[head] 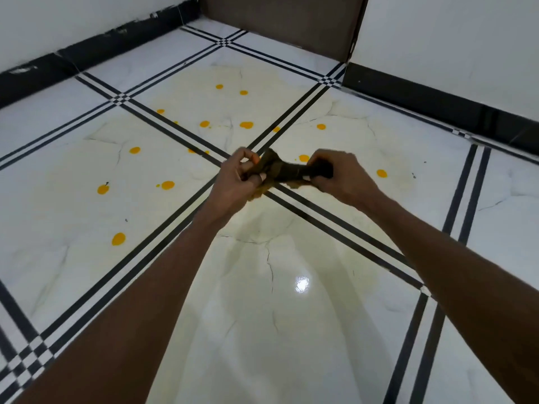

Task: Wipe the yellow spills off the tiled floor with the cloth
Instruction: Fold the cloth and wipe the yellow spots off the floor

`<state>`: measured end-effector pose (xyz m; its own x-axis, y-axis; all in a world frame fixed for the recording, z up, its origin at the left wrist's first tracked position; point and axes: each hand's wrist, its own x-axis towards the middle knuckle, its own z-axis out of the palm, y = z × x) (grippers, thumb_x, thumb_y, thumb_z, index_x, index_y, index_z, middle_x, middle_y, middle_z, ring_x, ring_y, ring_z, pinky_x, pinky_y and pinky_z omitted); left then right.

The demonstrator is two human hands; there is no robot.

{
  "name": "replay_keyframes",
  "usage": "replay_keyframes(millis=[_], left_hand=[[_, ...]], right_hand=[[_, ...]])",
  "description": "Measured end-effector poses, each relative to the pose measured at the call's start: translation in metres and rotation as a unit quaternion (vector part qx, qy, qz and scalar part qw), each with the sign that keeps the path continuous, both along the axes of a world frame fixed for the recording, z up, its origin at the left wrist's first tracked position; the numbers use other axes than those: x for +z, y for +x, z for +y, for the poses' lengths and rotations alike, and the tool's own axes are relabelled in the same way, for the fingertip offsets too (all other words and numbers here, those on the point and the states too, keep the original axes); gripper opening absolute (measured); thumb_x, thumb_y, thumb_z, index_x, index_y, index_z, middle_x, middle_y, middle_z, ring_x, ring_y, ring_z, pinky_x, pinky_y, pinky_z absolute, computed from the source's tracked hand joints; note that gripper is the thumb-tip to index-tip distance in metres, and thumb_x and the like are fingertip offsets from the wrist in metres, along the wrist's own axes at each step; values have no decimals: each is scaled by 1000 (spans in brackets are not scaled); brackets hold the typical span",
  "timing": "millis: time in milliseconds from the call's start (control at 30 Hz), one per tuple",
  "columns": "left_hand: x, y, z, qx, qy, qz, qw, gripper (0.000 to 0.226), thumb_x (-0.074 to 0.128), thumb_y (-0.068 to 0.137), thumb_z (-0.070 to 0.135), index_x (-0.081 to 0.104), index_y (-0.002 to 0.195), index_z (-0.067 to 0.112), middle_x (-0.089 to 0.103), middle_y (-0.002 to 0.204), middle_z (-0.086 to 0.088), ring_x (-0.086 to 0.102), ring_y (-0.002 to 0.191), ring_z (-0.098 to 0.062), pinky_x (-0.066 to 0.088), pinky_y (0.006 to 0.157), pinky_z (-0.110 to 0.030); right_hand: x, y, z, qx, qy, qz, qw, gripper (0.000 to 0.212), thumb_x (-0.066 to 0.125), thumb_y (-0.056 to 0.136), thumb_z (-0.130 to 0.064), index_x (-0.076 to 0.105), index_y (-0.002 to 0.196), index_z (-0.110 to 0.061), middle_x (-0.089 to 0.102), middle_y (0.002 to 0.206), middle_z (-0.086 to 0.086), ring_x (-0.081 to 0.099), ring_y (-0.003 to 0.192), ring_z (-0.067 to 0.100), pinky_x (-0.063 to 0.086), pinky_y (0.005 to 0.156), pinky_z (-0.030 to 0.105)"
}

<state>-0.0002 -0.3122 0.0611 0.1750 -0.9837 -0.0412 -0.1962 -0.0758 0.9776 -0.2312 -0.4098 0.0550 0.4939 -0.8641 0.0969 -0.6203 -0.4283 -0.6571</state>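
Observation:
A dark, bunched cloth (284, 170) is stretched between both hands above the tiled floor (262, 316). My left hand (237, 179) pinches its left end and my right hand (338, 174) grips its right end. Several yellow spills dot the white tiles: one at the lower left (118, 239), one at mid left (103, 189), one beyond the cloth (246, 125) and one to the right (381, 173). A pale yellowish film covers the tiles around them. A small yellow smear (264, 190) lies under the hands.
Black triple lines (335, 223) cross the floor under the hands. A black skirting (437, 103) runs along white walls on the left and right. A brown door (285, 21) stands at the far corner. A light reflects off the near tile (302, 283).

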Motion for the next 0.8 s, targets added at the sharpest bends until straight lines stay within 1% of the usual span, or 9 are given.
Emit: replay_keyframes(millis=[67, 167, 267, 333, 400, 433, 533, 667, 800], left_hand=[[4, -1, -5, 15, -28, -11, 999, 23, 63, 93, -7, 53, 105, 11, 81, 100, -1, 76, 92, -16, 56, 82, -30], [-16, 1, 2, -14, -4, -82, 996, 24, 69, 88, -7, 59, 100, 12, 79, 103, -6, 72, 106, -21, 51, 96, -33], [-61, 5, 24, -141, 85, -161, 973, 31, 62, 82, -8, 69, 94, 19, 75, 101, 0, 70, 105, -13, 54, 92, -35], [-90, 6, 41, -185, 128, -197, 954, 39, 54, 79, -16, 74, 89, 15, 75, 100, 4, 67, 103, 0, 53, 95, -32], [-113, 7, 52, -142, 142, -224, 954, 41, 50, 80, -19, 76, 87, 12, 76, 101, -2, 69, 102, -9, 56, 99, -35], [-121, 8, 54, -100, 138, -238, 956, 39, 51, 83, -17, 76, 88, 12, 75, 103, -4, 69, 104, -15, 55, 100, -35], [-139, 15, 56, -15, 90, -303, 949, 25, 57, 92, -5, 70, 107, 10, 70, 118, -9, 62, 115, -26, 48, 101, -32], [-173, 27, 62, -15, 66, -413, 908, 44, 51, 105, 24, 50, 146, 10, 46, 157, -10, 39, 147, -30, 36, 119, -40], [-201, 25, 79, -1, 15, -476, 879, 55, 29, 109, 37, 32, 161, 18, 26, 170, -3, 18, 160, -22, 23, 129, -43]], right_hand=[[15, -2, 6, -5, -64, 21, 998, 13, 74, 91, -18, 70, 102, -24, 69, 88, -5, 64, 84, 19, 54, 74, 38], [13, -13, 22, 31, -77, 168, 982, 17, 72, 93, -28, 69, 110, -29, 71, 103, -4, 65, 100, 23, 55, 81, 42], [-14, -27, 42, 112, 38, 365, 924, 26, 76, 89, -41, 72, 113, -31, 70, 112, -3, 65, 111, 23, 51, 86, 38], [-34, -30, 53, 146, 112, 411, 893, 30, 74, 90, -52, 78, 95, -23, 69, 94, -4, 66, 98, 20, 54, 81, 36], [-54, -26, 61, 126, 98, 377, 912, 41, 65, 95, -56, 76, 85, -19, 67, 86, -3, 66, 90, 20, 52, 76, 34], [-66, -21, 63, 100, 66, 319, 940, 37, 62, 98, -53, 75, 90, -20, 71, 94, -2, 67, 97, 21, 53, 79, 34], [-110, 1, 73, 53, 17, 181, 982, 42, 55, 104, -46, 65, 137, -23, 58, 148, 4, 49, 142, 26, 44, 115, 48], [-173, 7, 92, 56, -50, 214, 974, 61, 28, 109, -57, 32, 164, -30, 19, 176, 2, 10, 164, 26, 10, 131, 58], [-185, -17, 67, -34, -78, 244, 966, 63, 26, 106, -59, 31, 164, -33, 19, 176, -2, 10, 164, 24, 6, 129, 64]])
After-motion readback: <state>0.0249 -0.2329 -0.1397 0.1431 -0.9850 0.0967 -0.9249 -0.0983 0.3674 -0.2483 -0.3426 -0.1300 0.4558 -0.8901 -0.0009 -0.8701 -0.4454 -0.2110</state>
